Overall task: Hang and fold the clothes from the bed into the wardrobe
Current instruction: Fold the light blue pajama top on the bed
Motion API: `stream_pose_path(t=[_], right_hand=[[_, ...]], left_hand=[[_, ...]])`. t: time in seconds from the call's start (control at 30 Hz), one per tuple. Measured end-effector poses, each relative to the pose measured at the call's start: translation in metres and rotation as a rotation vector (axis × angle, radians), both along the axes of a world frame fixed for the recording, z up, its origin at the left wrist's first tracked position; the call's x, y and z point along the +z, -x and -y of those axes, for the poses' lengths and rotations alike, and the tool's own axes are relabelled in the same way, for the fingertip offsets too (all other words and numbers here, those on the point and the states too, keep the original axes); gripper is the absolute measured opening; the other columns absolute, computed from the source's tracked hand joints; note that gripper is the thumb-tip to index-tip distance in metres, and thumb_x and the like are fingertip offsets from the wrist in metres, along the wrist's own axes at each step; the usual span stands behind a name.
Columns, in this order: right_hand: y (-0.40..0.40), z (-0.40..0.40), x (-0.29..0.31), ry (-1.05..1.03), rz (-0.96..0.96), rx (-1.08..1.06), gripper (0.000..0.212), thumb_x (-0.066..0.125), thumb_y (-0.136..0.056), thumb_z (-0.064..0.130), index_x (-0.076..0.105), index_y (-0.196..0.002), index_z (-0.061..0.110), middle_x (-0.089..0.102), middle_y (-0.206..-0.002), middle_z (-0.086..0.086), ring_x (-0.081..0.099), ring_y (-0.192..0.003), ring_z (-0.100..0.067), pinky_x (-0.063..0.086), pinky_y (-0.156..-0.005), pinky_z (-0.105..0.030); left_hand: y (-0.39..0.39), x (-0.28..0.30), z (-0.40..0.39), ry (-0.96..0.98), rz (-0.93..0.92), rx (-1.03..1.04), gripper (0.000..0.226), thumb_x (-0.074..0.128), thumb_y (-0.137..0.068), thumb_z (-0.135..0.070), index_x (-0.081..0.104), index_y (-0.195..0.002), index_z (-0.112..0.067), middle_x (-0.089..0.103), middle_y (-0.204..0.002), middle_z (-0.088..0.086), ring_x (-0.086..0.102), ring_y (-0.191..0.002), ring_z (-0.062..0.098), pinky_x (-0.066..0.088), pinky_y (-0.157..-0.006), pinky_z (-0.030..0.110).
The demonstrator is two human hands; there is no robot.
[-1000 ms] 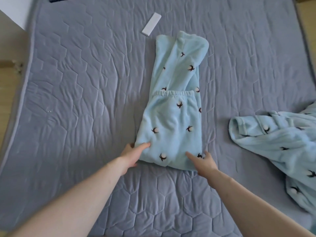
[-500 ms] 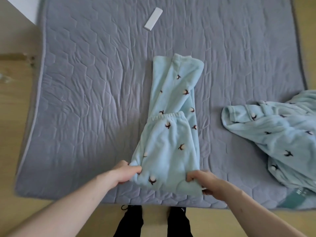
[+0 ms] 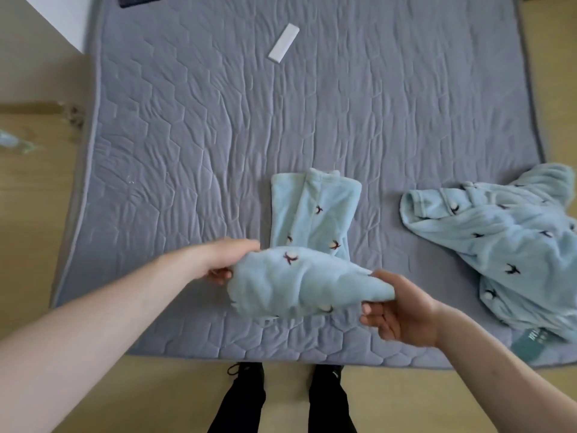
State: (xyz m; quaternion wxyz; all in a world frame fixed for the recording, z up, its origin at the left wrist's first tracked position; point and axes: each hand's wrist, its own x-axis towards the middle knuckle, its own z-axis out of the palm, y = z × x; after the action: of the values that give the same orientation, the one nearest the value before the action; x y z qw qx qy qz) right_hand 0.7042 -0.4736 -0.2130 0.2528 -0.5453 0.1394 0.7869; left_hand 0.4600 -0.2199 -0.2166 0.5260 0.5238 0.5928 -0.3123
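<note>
Head view, looking down over the near edge of the bed [image 3: 156,151]. At centre, the trousers [image 3: 299,285], pale blue fleece with a small dark motif, are part-folded. Their near end is lifted and bunched between both hands, while the far end lies flat on the quilt toward 12 o'clock. The left hand [image 3: 224,260] grips the bunch at its 9 o'clock side, fingers curled into the cloth. The right hand [image 3: 402,310] pinches the 3 o'clock corner, thumb on top and fingers beneath.

Progress, as judged: early to middle. The trousers appear folded lengthwise and are in the course of a crosswise fold, which is not yet laid down. The matching top [image 3: 499,251] lies crumpled and unfolded at 3 o'clock, well apart from the trousers. Both garments are on the bed, and the wardrobe is not in view, so nothing shown has been put away.

Surroundings: a white slab [image 3: 283,42], perhaps a remote, rests near 12 o'clock. A dark object [image 3: 142,0] is cut off at 11 o'clock. A green tag [image 3: 534,342] shows by the top's near edge. The person's shoes [image 3: 246,376] stand on the floor at 6 o'clock. Nothing lies between the hands and the far end of the trousers.
</note>
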Motion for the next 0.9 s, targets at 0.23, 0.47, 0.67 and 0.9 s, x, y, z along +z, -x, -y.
stream_pose_path(t=[0.23, 0.47, 0.67, 0.9], right_hand=[[-0.019, -0.105, -0.023, -0.083, 0.228, -0.423, 0.065, 0.051, -0.098, 0.068, 0.066, -0.121, 0.009, 0.076, -0.119, -0.008, 0.079, -0.094, -0.025, 0.061, -0.057, -0.030], [0.028, -0.089, -0.088, 0.039, 0.465, 0.205, 0.039, 0.076, -0.090, 0.040, 0.067, -0.115, 0.012, 0.073, -0.108, -0.001, 0.073, -0.087, -0.020, 0.065, -0.067, -0.035], [0.060, -0.032, -0.150, 0.215, 0.360, 0.229, 0.062, 0.077, -0.079, 0.062, 0.061, -0.116, 0.015, 0.068, -0.113, -0.005, 0.071, -0.085, -0.019, 0.057, -0.057, -0.026], [0.072, -0.026, -0.203, 0.071, 0.590, -0.072, 0.077, 0.086, -0.072, 0.062, 0.057, -0.129, 0.018, 0.070, -0.099, 0.007, 0.071, -0.075, -0.012, 0.057, -0.053, -0.024]], left_hand=[[-0.067, -0.045, -0.069, -0.515, 0.007, -0.091, 0.053, 0.050, -0.088, -0.056, 0.068, -0.109, -0.011, 0.075, -0.098, 0.011, 0.073, -0.076, 0.030, 0.061, -0.080, 0.037], [-0.110, -0.085, -0.086, -0.578, 0.154, -0.525, 0.081, 0.069, -0.080, -0.056, 0.046, -0.150, -0.023, 0.042, -0.152, 0.003, 0.047, -0.137, 0.026, 0.039, -0.109, 0.035], [-0.165, -0.122, -0.101, -0.495, 0.144, -0.774, 0.127, 0.079, -0.062, -0.071, 0.019, -0.162, -0.021, 0.020, -0.167, 0.000, 0.024, -0.153, 0.025, 0.030, -0.121, 0.043], [-0.195, -0.188, -0.103, -0.207, 0.112, -0.658, 0.165, 0.080, -0.031, -0.090, -0.016, -0.157, -0.046, 0.030, -0.166, -0.005, 0.042, -0.146, 0.026, 0.034, -0.119, 0.047]])
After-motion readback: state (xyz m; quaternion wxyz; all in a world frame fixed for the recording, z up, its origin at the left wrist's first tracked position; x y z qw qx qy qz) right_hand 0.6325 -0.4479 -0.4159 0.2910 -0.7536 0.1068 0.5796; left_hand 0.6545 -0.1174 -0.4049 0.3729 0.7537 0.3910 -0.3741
